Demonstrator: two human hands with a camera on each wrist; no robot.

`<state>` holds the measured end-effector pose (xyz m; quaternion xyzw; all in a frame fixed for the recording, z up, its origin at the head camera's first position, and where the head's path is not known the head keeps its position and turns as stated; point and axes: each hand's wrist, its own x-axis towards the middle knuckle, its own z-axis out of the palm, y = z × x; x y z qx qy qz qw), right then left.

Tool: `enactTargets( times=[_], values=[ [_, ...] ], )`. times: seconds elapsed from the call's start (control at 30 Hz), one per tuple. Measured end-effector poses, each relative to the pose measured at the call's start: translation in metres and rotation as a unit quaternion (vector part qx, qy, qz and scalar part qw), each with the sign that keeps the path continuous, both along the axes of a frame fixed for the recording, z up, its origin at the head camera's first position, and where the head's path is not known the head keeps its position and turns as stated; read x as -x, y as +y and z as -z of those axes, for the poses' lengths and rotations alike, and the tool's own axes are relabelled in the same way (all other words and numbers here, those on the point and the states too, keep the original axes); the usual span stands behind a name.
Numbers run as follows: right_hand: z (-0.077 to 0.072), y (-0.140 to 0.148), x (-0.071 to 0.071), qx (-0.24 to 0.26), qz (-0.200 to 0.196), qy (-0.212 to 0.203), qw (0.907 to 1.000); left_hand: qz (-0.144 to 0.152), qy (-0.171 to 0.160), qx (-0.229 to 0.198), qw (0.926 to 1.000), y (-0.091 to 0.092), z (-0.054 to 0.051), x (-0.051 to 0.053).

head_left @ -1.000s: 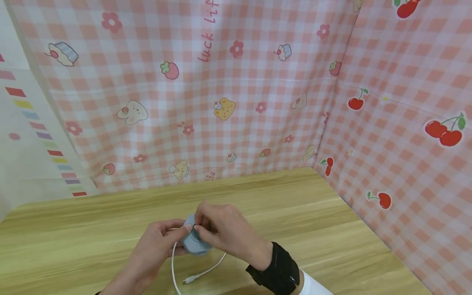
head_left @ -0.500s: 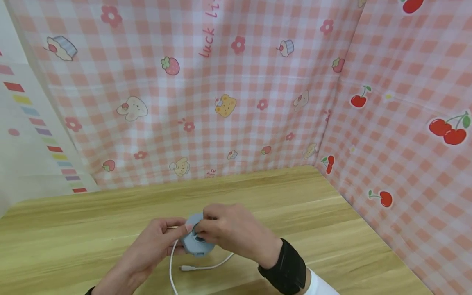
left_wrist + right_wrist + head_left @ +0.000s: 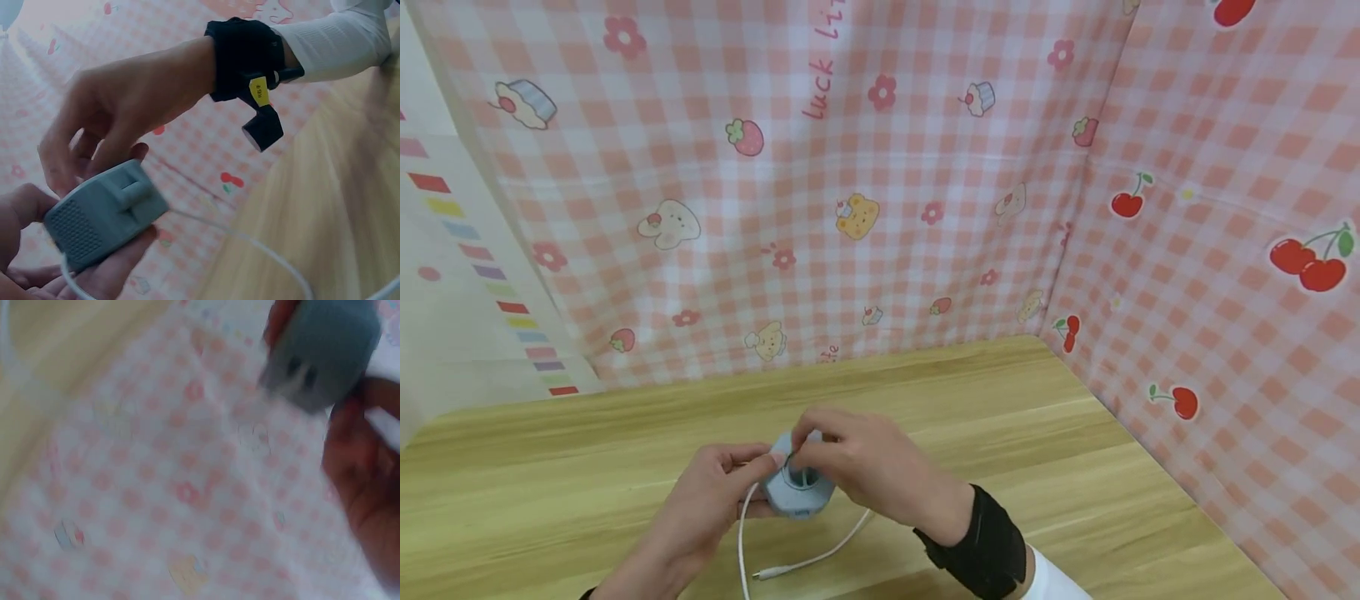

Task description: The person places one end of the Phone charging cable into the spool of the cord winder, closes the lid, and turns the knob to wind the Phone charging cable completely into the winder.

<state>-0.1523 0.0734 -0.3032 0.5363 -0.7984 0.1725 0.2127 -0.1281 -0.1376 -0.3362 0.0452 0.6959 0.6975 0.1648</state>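
Observation:
A blue-grey, many-sided cable winder [image 3: 797,502] is held above the table, with a round recess in its upper face. My left hand [image 3: 707,500] grips it from the left, thumb on top and fingers beneath. The curled fingers and thumb of my right hand [image 3: 872,467] pinch at the recess; exactly which part they hold is hidden. White cable [image 3: 250,240] leaves the winder on two sides in the left wrist view. Its small plug [image 3: 767,573] hangs below in the head view. Right wrist view is blurred but shows two dark slots in the winder [image 3: 331,350].
Beneath the hands lies a wood-grain table [image 3: 985,417]. Pink checked cloth [image 3: 865,275] hangs behind it, and another cherry-print cloth [image 3: 1225,333] borders its right side. A white sheet [image 3: 445,308] with coloured blocks is at the left.
My right hand shifts right, then back left, at the recess, where more of the opening shows now. The cable's plug has swung a little left. My left hand keeps its grip.

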Motion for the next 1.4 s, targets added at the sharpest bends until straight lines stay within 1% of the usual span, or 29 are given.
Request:
enactTargets(
  times=[0.03, 0.1, 0.13, 0.2, 0.27, 0.33, 0.37, 0.43, 0.5, 0.53, 0.6, 0.67, 0.73, 0.8, 0.87, 0.9, 0.93, 0.97, 1.0, 1.07, 1.1, 1.17, 1.23, 1.27, 1.33, 1.4],
  values=[
    [-0.002, 0.002, 0.000, -0.027, -0.014, 0.027, 0.9992, 0.013, -0.001, -0.001, 0.9999, -0.002, 0.000, 0.001],
    [-0.005, 0.006, 0.000, -0.076, -0.034, 0.076, 0.9937, 0.037, -0.008, -0.003, 0.9993, -0.004, -0.001, 0.001],
    [-0.005, 0.007, 0.000, -0.092, -0.040, 0.089, 0.9910, 0.048, -0.014, -0.005, 0.9987, -0.004, -0.001, 0.001],
    [-0.005, 0.008, -0.001, -0.094, -0.043, 0.096, 0.9900, 0.064, -0.021, -0.017, 0.9976, -0.003, -0.001, 0.001],
    [-0.004, 0.008, -0.001, -0.071, -0.029, 0.080, 0.9939, 0.069, -0.026, -0.032, 0.9968, -0.001, -0.001, 0.000],
    [-0.001, 0.007, 0.000, -0.023, 0.000, 0.036, 0.9991, 0.064, -0.025, -0.045, 0.9966, 0.002, -0.001, -0.001],
    [0.001, 0.005, -0.001, 0.005, 0.018, 0.013, 0.9997, 0.060, -0.020, -0.051, 0.9967, 0.004, -0.001, -0.002],
    [0.004, 0.001, -0.001, 0.057, 0.055, -0.041, 0.9960, 0.049, -0.010, -0.054, 0.9973, 0.008, -0.001, -0.003],
    [0.007, -0.003, -0.002, 0.097, 0.080, -0.081, 0.9888, 0.038, -0.001, -0.047, 0.9982, 0.011, -0.001, -0.005],
    [0.008, -0.005, -0.003, 0.107, 0.084, -0.095, 0.9861, 0.026, 0.002, -0.038, 0.9989, 0.012, -0.001, -0.005],
    [0.009, -0.006, -0.002, 0.110, 0.075, -0.101, 0.9859, 0.006, 0.000, -0.022, 0.9997, 0.012, -0.001, -0.005],
    [0.008, -0.004, 0.000, 0.084, 0.046, -0.085, 0.9918, -0.004, -0.005, -0.015, 0.9999, 0.009, 0.000, -0.004],
    [0.004, 0.000, 0.002, 0.040, 0.009, -0.042, 0.9983, -0.004, -0.012, -0.011, 0.9999, 0.005, -0.001, -0.003],
    [0.001, 0.003, 0.003, -0.006, -0.025, 0.012, 0.9996, 0.019, -0.017, -0.017, 0.9995, 0.001, -0.001, -0.001],
    [-0.003, 0.006, 0.003, -0.042, -0.051, 0.056, 0.9963, 0.045, -0.022, -0.019, 0.9986, -0.001, -0.001, 0.000],
    [-0.005, 0.007, 0.003, -0.055, -0.059, 0.070, 0.9942, 0.060, -0.023, -0.019, 0.9978, -0.002, -0.001, 0.000],
    [-0.006, 0.008, 0.002, -0.064, -0.064, 0.075, 0.9930, 0.074, -0.025, -0.021, 0.9968, -0.003, -0.001, 0.000],
    [-0.007, 0.008, 0.002, -0.068, -0.067, 0.076, 0.9925, 0.085, -0.026, -0.022, 0.9958, -0.003, -0.001, 0.000],
    [-0.007, 0.009, 0.001, -0.071, -0.062, 0.082, 0.9922, 0.094, -0.026, -0.025, 0.9949, -0.002, -0.001, 0.000],
    [-0.008, 0.008, 0.000, -0.061, -0.039, 0.073, 0.9947, 0.100, -0.025, -0.027, 0.9943, -0.001, -0.001, -0.001],
    [-0.007, 0.008, 0.000, -0.051, -0.022, 0.065, 0.9963, 0.098, -0.026, -0.029, 0.9944, 0.000, -0.001, -0.001],
    [-0.005, 0.005, -0.001, -0.021, 0.015, 0.045, 0.9987, 0.088, -0.015, -0.033, 0.9955, 0.002, -0.002, -0.002],
    [-0.002, 0.001, -0.003, 0.025, 0.047, -0.001, 0.9986, 0.069, -0.002, -0.033, 0.9971, 0.006, -0.003, -0.004],
    [0.000, -0.002, -0.003, 0.048, 0.060, -0.019, 0.9969, 0.060, 0.003, -0.034, 0.9976, 0.007, -0.003, -0.005],
    [0.004, -0.005, -0.005, 0.087, 0.068, -0.053, 0.9924, 0.041, 0.013, -0.029, 0.9986, 0.010, -0.004, -0.006],
    [0.006, -0.007, -0.005, 0.107, 0.054, -0.078, 0.9897, 0.022, 0.012, -0.023, 0.9994, 0.010, -0.004, -0.006]
  ],
)
